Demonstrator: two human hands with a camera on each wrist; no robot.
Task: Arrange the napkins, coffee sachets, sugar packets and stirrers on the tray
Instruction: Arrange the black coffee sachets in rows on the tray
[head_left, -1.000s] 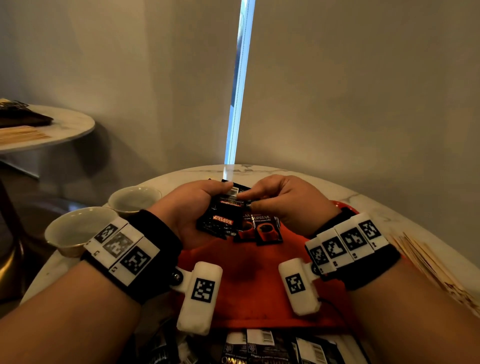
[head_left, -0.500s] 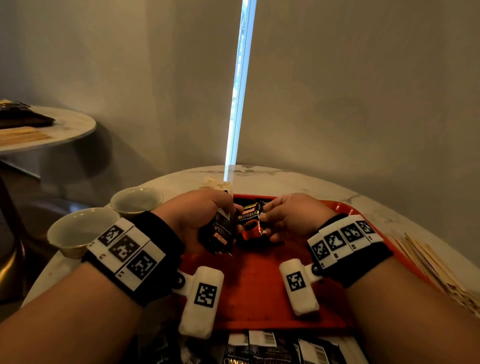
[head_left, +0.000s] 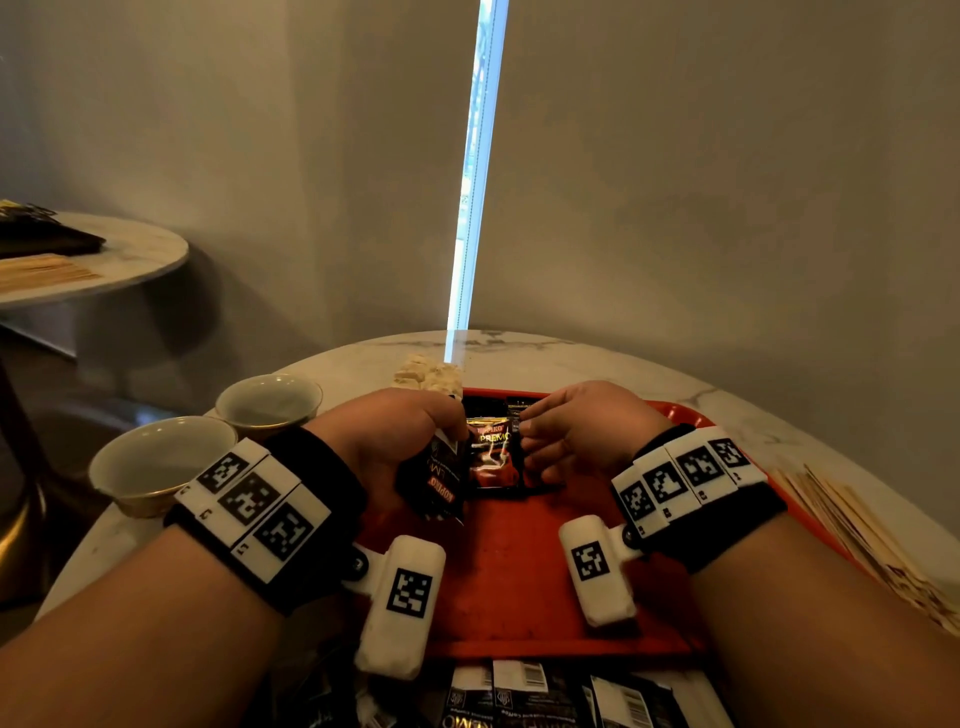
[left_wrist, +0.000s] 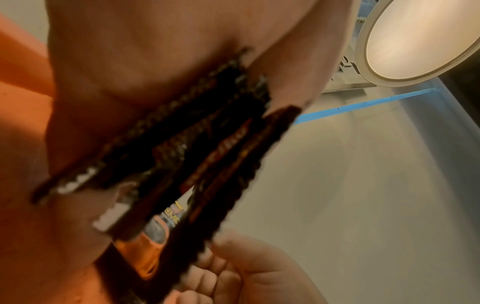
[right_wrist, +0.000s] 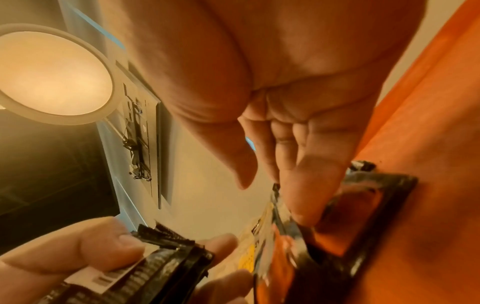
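Note:
My left hand (head_left: 441, 436) grips a stack of black coffee sachets (head_left: 434, 480) upright over the red tray (head_left: 519, 582); the left wrist view shows their serrated edges (left_wrist: 194, 154) fanned out between thumb and fingers. My right hand (head_left: 527, 434) pinches the right edge of one coffee sachet (head_left: 491, 460), tilted face-up at the tray's far end. In the right wrist view its fingers (right_wrist: 306, 185) lie on a sachet (right_wrist: 369, 197) lying flat on the tray. A beige heap of packets (head_left: 428, 371) lies just beyond the tray. Wooden stirrers (head_left: 852, 530) lie to its right.
Two empty white bowls (head_left: 156, 462) (head_left: 267, 402) stand on the marble table (head_left: 623, 364) left of the tray. More black sachets (head_left: 519, 696) lie at the table's near edge. A second round table (head_left: 130, 254) stands at the far left.
Both hands moved away from me to the tray's far end. The right hand drew one sachet off the stack and brought it down there; the left keeps the rest.

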